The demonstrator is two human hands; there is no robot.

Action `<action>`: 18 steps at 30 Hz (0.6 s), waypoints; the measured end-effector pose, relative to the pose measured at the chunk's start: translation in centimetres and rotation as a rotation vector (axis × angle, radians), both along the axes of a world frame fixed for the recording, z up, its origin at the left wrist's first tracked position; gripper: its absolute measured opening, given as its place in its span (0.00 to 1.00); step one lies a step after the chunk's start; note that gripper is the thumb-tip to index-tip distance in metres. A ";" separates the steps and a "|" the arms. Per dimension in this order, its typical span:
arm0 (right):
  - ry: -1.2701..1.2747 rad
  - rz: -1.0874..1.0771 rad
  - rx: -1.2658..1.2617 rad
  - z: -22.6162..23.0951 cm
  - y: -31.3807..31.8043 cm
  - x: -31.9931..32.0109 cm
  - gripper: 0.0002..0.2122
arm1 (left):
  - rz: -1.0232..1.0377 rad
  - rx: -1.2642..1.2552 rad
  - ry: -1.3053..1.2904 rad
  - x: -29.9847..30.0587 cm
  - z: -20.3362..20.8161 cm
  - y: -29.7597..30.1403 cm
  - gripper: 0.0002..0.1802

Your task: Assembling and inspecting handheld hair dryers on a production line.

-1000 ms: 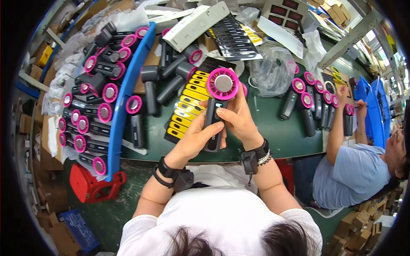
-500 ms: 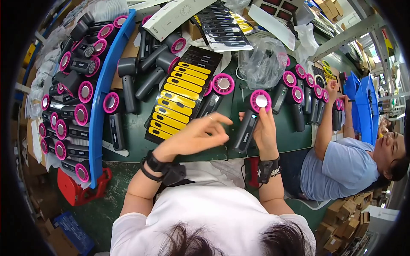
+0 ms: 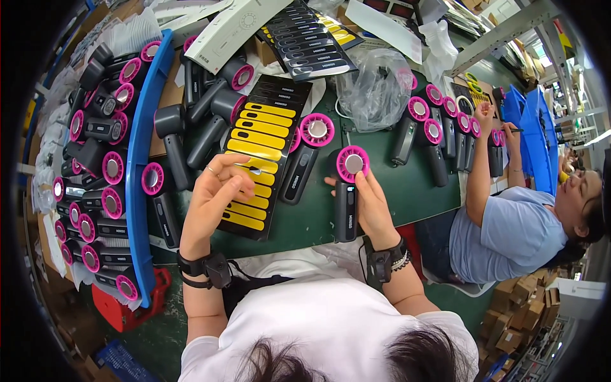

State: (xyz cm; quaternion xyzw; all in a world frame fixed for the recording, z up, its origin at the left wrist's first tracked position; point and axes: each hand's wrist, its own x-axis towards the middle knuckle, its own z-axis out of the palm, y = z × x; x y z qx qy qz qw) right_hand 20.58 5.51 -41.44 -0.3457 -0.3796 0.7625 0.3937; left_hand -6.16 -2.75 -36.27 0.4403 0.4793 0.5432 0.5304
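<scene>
My right hand (image 3: 374,207) is closed around the handle of a dark grey handheld fan (image 3: 345,213). The fan stands upright in the grip, its round magenta-rimmed head (image 3: 352,163) facing me. Over the left part of a sheet of yellow and black stickers (image 3: 256,137) hovers my left hand (image 3: 216,194), fingers bent and apart, with nothing clearly between them. A small pale spot shows on the sheet beside its fingertips. Another fan (image 3: 298,175) lies between the sheet and the held one. To the left, one more fan (image 3: 163,213) rests beside the blue bin's wall.
A blue bin (image 3: 141,159) full of fans is at the left. More fans (image 3: 207,105), a white box (image 3: 238,32), black sticker sheets (image 3: 309,48) and a clear plastic bag (image 3: 375,89) lie farther back. Fans (image 3: 436,162) stand in rows at right, near a seated co-worker (image 3: 522,229).
My left hand has moved left, away from the held fan and over the sticker sheet. My right hand has shifted the fan slightly left and turned it more upright. The view has shifted too.
</scene>
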 end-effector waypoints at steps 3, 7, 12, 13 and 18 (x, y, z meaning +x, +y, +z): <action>-0.089 -0.041 0.117 -0.7 1.0 0.2 0.21 | 0.007 -0.003 0.034 -0.1 0.4 0.3 0.16; -0.163 -0.158 0.208 -0.2 1.6 -0.6 0.23 | -0.006 0.024 0.015 -0.2 0.6 0.8 0.15; -0.092 -0.220 0.216 -0.5 2.0 -1.8 0.24 | 0.003 0.041 0.056 0.0 1.3 0.2 0.15; -0.118 -0.247 0.225 -0.6 2.2 -2.0 0.24 | 0.025 0.041 0.057 0.1 1.5 0.3 0.16; -0.041 -0.319 0.292 -0.1 2.4 -3.1 0.26 | 0.187 0.048 0.163 -0.6 1.8 0.4 0.17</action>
